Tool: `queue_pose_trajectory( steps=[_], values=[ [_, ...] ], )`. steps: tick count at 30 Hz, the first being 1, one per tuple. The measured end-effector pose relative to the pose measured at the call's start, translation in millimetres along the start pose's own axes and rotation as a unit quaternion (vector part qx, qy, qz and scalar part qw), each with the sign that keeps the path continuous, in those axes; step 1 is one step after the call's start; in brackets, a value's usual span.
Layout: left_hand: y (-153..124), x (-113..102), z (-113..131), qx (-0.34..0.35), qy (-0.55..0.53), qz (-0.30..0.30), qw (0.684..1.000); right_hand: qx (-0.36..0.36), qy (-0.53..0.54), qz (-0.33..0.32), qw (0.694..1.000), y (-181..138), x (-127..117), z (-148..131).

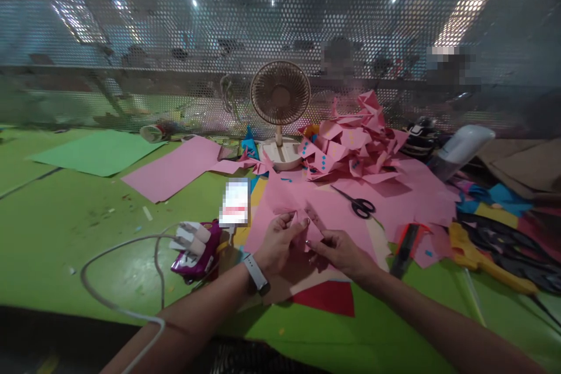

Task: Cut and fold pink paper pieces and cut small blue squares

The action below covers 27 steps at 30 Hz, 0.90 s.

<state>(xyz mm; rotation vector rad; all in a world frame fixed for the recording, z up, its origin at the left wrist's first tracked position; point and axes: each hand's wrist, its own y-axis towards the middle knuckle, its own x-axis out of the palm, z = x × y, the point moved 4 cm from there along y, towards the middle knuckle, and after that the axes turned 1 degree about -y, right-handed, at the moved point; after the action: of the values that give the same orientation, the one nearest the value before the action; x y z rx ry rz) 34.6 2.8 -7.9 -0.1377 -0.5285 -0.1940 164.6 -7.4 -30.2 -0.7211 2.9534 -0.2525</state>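
A small folded piece of pink paper (300, 235) is held between my two hands, just above large pink sheets (267, 216). My left hand (280, 239), with a watch on its wrist, pinches the paper's left side between thumb and fingers. On the other side, my right hand (339, 251) grips the paper's lower right with thumb and forefinger. Black scissors (362, 207) lie on the pink sheets beyond my right hand. A heap of folded pink paper pieces (350, 143), some with blue marks, is piled behind them.
A small fan (280, 93) stands at the back. Left are a lit phone (235, 203), a purple power strip (197, 248) with plugs and a looping white cable (87, 280). A cutter knife (407, 245) and a yellow-handled glue gun (486, 257) lie right. A green sheet (100, 152) is far left.
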Motion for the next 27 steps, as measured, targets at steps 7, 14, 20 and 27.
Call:
queue_pose_trajectory(
  steps=[7, 14, 20, 27],
  values=[
    [-2.3, 3.2, 4.1, -0.006, -0.002, -0.020, 1.000, -0.022, -0.030, 0.028, 0.999, -9.0, -7.7, -10.6],
    [-2.7, 5.0, 6.6, -0.025, 0.006, -0.057, 0.998, -0.056, -0.054, 0.011, 0.997, -9.7, -8.1, -14.0],
    [-6.0, 9.0, 9.2, -0.045, 0.040, -0.063, 0.996, -0.077, -0.079, 0.072, 0.991, -9.6, -11.4, -22.3],
    [-5.6, 3.7, 1.0, -0.119, 0.110, -0.059, 0.985, -0.107, -0.093, 0.108, 0.984, -10.4, -13.5, -26.3]
  ],
)
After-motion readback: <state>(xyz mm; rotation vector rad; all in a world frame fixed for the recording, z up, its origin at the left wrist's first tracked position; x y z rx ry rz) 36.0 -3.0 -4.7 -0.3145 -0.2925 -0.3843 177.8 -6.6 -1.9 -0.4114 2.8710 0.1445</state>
